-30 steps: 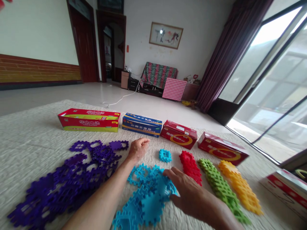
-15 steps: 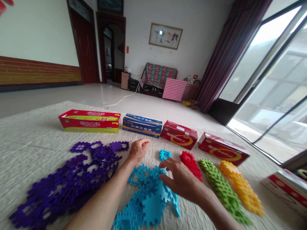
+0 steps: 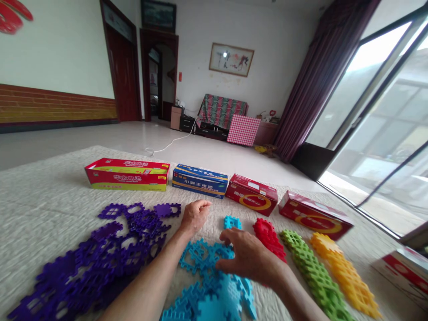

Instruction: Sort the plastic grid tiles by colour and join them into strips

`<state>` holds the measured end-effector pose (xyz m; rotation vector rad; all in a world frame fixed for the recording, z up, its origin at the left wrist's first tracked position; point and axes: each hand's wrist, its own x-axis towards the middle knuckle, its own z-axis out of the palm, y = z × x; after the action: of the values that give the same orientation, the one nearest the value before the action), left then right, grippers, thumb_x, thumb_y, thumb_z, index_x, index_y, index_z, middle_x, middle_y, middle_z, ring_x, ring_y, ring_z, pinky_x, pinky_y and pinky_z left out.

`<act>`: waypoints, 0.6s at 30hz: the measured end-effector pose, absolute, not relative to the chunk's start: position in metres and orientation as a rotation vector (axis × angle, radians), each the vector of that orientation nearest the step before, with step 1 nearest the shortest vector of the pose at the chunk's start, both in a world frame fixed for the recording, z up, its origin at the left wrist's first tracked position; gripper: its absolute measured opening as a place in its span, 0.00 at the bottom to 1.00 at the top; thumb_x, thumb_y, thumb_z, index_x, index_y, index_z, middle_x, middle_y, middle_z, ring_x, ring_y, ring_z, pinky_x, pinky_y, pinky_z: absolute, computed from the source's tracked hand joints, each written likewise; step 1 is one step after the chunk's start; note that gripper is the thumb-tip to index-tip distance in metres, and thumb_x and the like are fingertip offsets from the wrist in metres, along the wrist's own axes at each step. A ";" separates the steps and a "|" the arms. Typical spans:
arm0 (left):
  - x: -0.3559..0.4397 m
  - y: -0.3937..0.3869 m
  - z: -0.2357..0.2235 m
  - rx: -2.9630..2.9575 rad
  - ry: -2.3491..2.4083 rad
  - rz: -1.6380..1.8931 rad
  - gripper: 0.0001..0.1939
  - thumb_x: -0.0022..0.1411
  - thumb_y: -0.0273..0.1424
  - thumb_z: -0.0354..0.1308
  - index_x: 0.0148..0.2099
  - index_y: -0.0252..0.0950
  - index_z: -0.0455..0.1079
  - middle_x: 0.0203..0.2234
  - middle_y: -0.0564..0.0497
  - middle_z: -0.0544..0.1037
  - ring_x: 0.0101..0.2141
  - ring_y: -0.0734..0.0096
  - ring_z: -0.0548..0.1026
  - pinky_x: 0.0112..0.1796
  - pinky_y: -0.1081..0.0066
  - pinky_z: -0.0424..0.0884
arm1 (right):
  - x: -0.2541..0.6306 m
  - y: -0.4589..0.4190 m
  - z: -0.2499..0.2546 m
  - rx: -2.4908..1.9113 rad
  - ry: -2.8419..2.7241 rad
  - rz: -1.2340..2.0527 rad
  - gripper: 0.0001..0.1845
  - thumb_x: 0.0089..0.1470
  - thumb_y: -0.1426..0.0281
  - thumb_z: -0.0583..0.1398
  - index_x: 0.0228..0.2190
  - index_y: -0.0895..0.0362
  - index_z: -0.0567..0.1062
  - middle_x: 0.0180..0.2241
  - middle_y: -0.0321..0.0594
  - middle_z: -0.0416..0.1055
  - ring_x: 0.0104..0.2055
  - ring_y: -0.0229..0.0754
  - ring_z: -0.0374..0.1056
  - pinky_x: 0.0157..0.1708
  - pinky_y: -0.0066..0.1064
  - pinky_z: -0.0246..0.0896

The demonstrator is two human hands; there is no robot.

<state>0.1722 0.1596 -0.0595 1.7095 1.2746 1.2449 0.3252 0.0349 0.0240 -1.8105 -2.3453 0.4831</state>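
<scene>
My left hand (image 3: 196, 215) is curled into a fist above the mat, between the purple pieces and a lone light-blue piece (image 3: 232, 222); nothing shows sticking out of it. My right hand (image 3: 245, 253) hovers over the light-blue interlocking plastic pieces (image 3: 214, 307), thumb and fingers apart, nothing seen between them. Whether its fingertips touch the pile I cannot tell. To the left spreads a big heap of purple interlocking pieces (image 3: 110, 249). On the right lie overlapping rows of red pieces (image 3: 269, 238), green pieces (image 3: 312, 272) and yellow pieces (image 3: 347, 276).
Beyond the pieces stand a red-and-yellow box (image 3: 129, 174), a blue box (image 3: 199, 182) and two dark red boxes, one nearer the middle (image 3: 251, 194) and one farther right (image 3: 314, 215). A white-and-red box (image 3: 406, 272) sits at the right edge. All rest on a pale quilted mat (image 3: 60, 187).
The view has tilted up a little, so the scene sits lower. My right hand has shifted slightly left over the light-blue pieces, still open. My left fist looks much the same.
</scene>
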 end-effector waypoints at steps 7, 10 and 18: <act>0.172 0.157 -0.055 1.719 1.301 1.219 0.12 0.57 0.26 0.54 0.40 0.36 0.77 0.35 0.49 0.82 0.38 0.67 0.80 0.39 0.72 0.73 | 0.318 0.030 0.026 -1.837 -2.486 0.364 0.15 0.45 0.66 0.61 0.37 0.58 0.75 0.39 0.48 0.72 0.40 0.51 0.70 0.38 0.39 0.63; 0.172 0.157 -0.054 1.719 1.307 1.215 0.12 0.57 0.26 0.53 0.40 0.36 0.77 0.35 0.49 0.82 0.37 0.67 0.80 0.39 0.73 0.73 | 0.320 0.028 0.026 -1.823 -2.501 0.422 0.23 0.43 0.66 0.63 0.44 0.58 0.73 0.45 0.51 0.69 0.44 0.54 0.69 0.43 0.41 0.64; 0.172 0.159 -0.059 1.715 1.278 1.238 0.13 0.56 0.26 0.53 0.40 0.35 0.77 0.36 0.49 0.82 0.36 0.68 0.80 0.37 0.74 0.73 | 0.322 0.027 0.031 -1.865 -2.455 0.508 0.32 0.40 0.61 0.66 0.49 0.57 0.71 0.45 0.49 0.69 0.44 0.53 0.68 0.45 0.42 0.63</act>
<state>0.1723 0.1592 -0.0588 1.7146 1.2776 1.2384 0.3223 0.0269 0.0310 -1.8648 -2.4553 0.5079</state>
